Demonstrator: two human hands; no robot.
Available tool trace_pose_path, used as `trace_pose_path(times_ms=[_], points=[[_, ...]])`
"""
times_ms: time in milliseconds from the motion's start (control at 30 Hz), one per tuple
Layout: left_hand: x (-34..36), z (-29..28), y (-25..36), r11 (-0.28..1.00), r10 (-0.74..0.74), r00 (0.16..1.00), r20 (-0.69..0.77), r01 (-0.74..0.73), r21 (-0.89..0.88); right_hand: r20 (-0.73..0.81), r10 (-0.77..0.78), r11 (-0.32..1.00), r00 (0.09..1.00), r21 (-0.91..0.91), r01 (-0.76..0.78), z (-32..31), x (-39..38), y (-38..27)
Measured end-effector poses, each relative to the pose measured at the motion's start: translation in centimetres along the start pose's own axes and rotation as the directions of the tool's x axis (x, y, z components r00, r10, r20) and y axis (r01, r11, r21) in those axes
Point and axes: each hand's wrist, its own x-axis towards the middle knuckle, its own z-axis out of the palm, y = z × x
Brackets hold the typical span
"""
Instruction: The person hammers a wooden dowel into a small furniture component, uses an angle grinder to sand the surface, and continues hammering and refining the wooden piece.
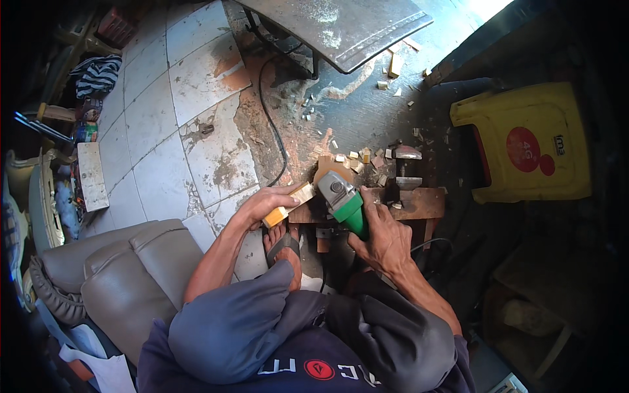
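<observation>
Dark shirt nearest, left hand angles inward gripping wood, right hand clasps grinder.

1. The left hand's fingers hide part of the wooden block.
2. The right hand covers the rear of the green angle grinder; its switch is out of sight.
3. The grinder's head hides much of the disc, so whether disc and block touch cannot be told.
4. Many scattered offcuts are too small to make out.
5. The upper edge cuts off the metal table; the lower edge crops the dark shirt.
6. A trouser leg hides part of the armchair.
</observation>
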Motion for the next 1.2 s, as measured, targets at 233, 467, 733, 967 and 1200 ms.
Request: trace_pose_path(times_ms=[233, 467, 733, 967, 1200], points=[[0.8, -1.1, -0.6, 1.000, -0.018, 0.999, 0.031, 0.019, -0.025, -0.020, -0.039, 0.999, 0.999, 0.003, 0.039, 0.4, 0.3, 0.0], [1.1, -1.4, 0.4, 0.992, -0.114, 0.990, 0.082, 0.118, -0.046, 0.029, 0.038, 0.999, 0.999, 0.018, -0.039, -0.2, 0.4, -0.5], [1.3, -1.4, 2.1, 0.703, 0.065, 0.997, 0.047, -0.079, 0.707, -0.117, 0.019, 0.996, 0.993, 0.085, -0.009, -0.1, 0.0, 0.3], [2.1, -2.6, 0.6, 0.955, 0.038, 0.999, 0.021, -0.043, 0.292, -0.001, 0.061, 0.995, 0.998, 0.077, -0.061, -0.3, -0.3, 0.1], [3.0, -3.0, 0.2, 0.996, -0.061, 0.996, 0.066, 0.056, 0.070, 0.010, 0.052, 0.997, 0.999, 0.058, -0.052, 0.1, 0.0, 0.3]])
